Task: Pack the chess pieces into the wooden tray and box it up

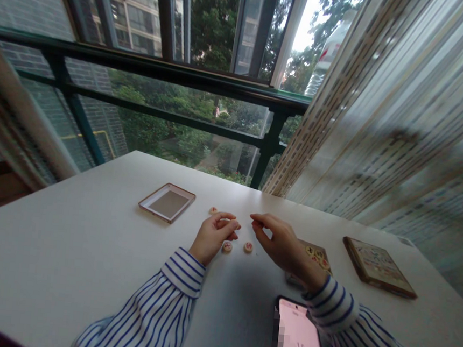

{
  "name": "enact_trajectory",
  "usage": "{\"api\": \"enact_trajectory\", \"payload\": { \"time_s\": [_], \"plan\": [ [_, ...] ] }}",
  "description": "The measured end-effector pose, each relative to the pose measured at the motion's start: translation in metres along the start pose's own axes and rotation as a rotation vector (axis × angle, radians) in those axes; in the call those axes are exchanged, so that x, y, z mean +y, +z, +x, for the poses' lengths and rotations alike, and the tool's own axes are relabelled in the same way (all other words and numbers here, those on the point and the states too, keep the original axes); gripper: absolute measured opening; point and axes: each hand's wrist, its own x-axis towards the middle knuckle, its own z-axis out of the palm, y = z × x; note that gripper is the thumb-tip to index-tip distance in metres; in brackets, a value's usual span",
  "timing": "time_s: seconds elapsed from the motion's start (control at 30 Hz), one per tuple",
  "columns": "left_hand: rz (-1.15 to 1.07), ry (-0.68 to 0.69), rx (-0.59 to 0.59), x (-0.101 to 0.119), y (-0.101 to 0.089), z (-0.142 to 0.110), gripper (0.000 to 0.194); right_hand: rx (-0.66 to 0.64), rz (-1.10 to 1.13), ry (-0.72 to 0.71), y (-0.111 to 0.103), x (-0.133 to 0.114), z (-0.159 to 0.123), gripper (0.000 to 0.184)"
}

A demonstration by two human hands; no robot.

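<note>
My left hand (214, 238) hovers over the middle of the white table, fingers curled and thumb drawn in against them. Facing it is my right hand (277, 241), its thumb and forefinger pinched together. Whether either holds something small cannot be made out. Just below my left hand lies a round Chinese chess piece (227, 247) with a red mark. A second chess piece (248, 247) sits between the hands on the near side, and a third chess piece (212, 210) is beyond my left hand. An open box (295, 280) with several pieces is partly hidden behind my right wrist.
A shallow rectangular tray (142, 207) or lid lies at the left. To the right is a flat, decorated box (379, 266). A phone (301, 341) showing 15:56 rests under my right sleeve. Past the table (87, 247) stand a green railing (172, 110) and curtains (340, 134).
</note>
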Motion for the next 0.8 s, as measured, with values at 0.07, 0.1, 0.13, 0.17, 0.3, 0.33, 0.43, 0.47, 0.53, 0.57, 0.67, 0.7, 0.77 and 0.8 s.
{"api": "enact_trajectory", "payload": {
  "time_s": [0.07,0.1,0.13,0.17,0.3,0.33,0.43,0.47,0.53,0.57,0.67,0.7,0.77,0.8],
  "plan": [
    [0.012,0.004,-0.003,0.001,0.002,-0.002,0.03,0.019,0.009,-0.001,-0.002,0.003,-0.003,0.024],
    [0.019,0.005,-0.001,0.001,0.004,-0.003,0.031,0.028,0.011,0.002,-0.003,0.004,-0.004,0.023],
    [0.024,0.003,0.006,0.002,0.005,-0.004,0.032,0.035,0.013,0.007,-0.004,0.004,-0.006,0.023],
    [0.028,-0.005,0.014,0.002,0.006,-0.005,0.033,0.04,0.013,0.013,-0.005,0.005,-0.007,0.023],
    [0.016,-0.05,0.034,0.004,0.01,-0.008,0.036,0.058,0.027,0.031,-0.009,0.008,-0.011,0.023],
    [0.019,-0.057,0.033,0.005,0.011,-0.008,0.036,0.06,0.035,0.033,-0.01,0.008,-0.012,0.023],
    [0.039,-0.077,0.018,0.006,0.015,-0.012,0.036,0.064,0.052,0.038,-0.013,0.01,-0.016,0.022],
    [0.04,-0.082,0.013,0.006,0.016,-0.013,0.036,0.063,0.053,0.039,-0.014,0.011,-0.018,0.022],
    [0.037,-0.088,0.005,0.007,0.019,-0.015,0.036,0.058,0.054,0.039,-0.017,0.012,-0.02,0.021],
    [0.034,-0.091,0.005,0.008,0.021,-0.017,0.036,0.052,0.055,0.038,-0.018,0.012,-0.021,0.021],
    [0.028,-0.103,0.003,0.007,0.024,-0.018,0.037,0.035,0.06,0.041,-0.022,0.013,-0.024,0.021],
    [0.02,-0.102,-0.004,0.005,0.025,-0.019,0.038,0.031,0.062,0.042,-0.023,0.013,-0.025,0.021],
    [-0.005,-0.096,-0.023,0.002,0.027,-0.019,0.039,0.029,0.064,0.042,-0.025,0.014,-0.026,0.021],
    [-0.019,-0.097,-0.031,0.0,0.029,-0.019,0.04,0.028,0.066,0.04,-0.026,0.014,-0.027,0.021]
  ]
}}
